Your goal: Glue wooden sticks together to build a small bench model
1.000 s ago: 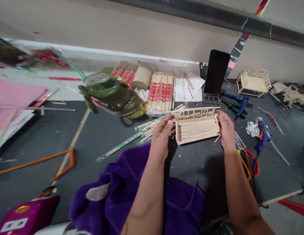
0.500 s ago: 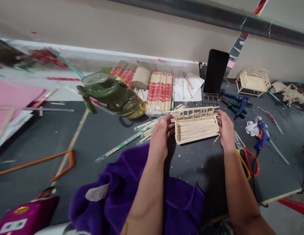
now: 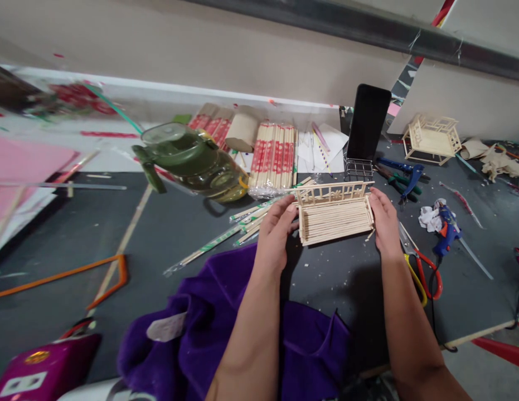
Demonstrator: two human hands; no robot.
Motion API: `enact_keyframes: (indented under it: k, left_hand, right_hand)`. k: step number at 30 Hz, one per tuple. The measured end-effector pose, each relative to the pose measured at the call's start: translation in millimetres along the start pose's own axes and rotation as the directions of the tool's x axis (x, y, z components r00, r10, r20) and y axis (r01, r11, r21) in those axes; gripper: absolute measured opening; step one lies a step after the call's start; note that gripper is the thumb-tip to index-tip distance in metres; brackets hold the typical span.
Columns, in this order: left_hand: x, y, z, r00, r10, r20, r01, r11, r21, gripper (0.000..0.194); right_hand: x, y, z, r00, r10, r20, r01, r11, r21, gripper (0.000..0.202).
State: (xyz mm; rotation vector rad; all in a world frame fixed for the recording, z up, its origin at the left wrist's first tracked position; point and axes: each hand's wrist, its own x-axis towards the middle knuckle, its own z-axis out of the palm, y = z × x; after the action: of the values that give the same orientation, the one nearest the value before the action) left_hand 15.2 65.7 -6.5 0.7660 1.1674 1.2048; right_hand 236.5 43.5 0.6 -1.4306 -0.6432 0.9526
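A person holds a miniature stick bench (image 3: pixel 336 218) over a dark worktop (image 3: pixel 154 239), its railed back turned toward twelve o'clock. Too hard an inward squeeze could rack the slender frame or pop a joint; a slack hold could let one end drop. The piece lies between two hands, fingers of the left hand (image 3: pixel 278 225) clasping its nine o'clock end, those of the right hand (image 3: pixel 384 220) its three o'clock end. Wrapped chopsticks (image 3: pixel 217 240) lie toward nine o'clock.
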Motion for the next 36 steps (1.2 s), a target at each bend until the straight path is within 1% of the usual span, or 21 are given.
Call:
enact_keyframes:
  k: [6, 12, 16, 20, 27, 31, 36]
  left_hand:
    - [-0.2, -0.5, 1.2, 1.000, 0.019, 0.005, -0.019, 1.000, -0.010, 0.044]
    - [-0.9, -0.6, 0.7, 1.000, 0.014, 0.008, -0.014, 1.000, -0.002, 0.041]
    - [-0.8, -0.2, 0.6, 1.000, 0.017, 0.016, -0.017, 1.000, -0.010, 0.042]
    - [0.4, -0.4, 0.7, 0.999, 0.022, 0.027, -0.021, 0.999, -0.025, 0.043]
    - [1.8, -2.4, -0.6, 1.000, 0.019, 0.022, -0.019, 1.000, -0.021, 0.042]
    - [1.2, -1.7, 0.2, 0.999, 0.037, 0.034, -0.037, 0.999, -0.017, 0.044]
    - [0.5, -0.9, 0.9, 0.999, 0.023, 0.032, -0.022, 1.000, -0.022, 0.042]
  right_hand:
    - [-0.3, -0.8, -0.2, 1.000, 0.016, 0.016, -0.016, 0.999, -0.035, 0.051]
    - [-1.3, -0.2, 0.0, 0.999, 0.020, 0.026, -0.019, 1.000, -0.006, 0.051]
    - [-0.3, 1.3, -1.8, 1.000, 0.004, 0.013, -0.004, 1.000, -0.016, 0.053]
    - [0.7, 2.2, -3.8, 0.999, 0.028, 0.030, -0.026, 0.999, -0.047, 0.059]
    - [0.1, 2.2, -2.8, 0.999, 0.020, 0.027, -0.019, 0.999, -0.032, 0.055]
    - [0.7, 3.4, -3.1, 0.999, 0.017, 0.033, -0.016, 0.999, -0.041, 0.055]
    - [1.1, 4.4, -3.4, 0.999, 0.020, 0.034, -0.019, 0.999, -0.027, 0.057]
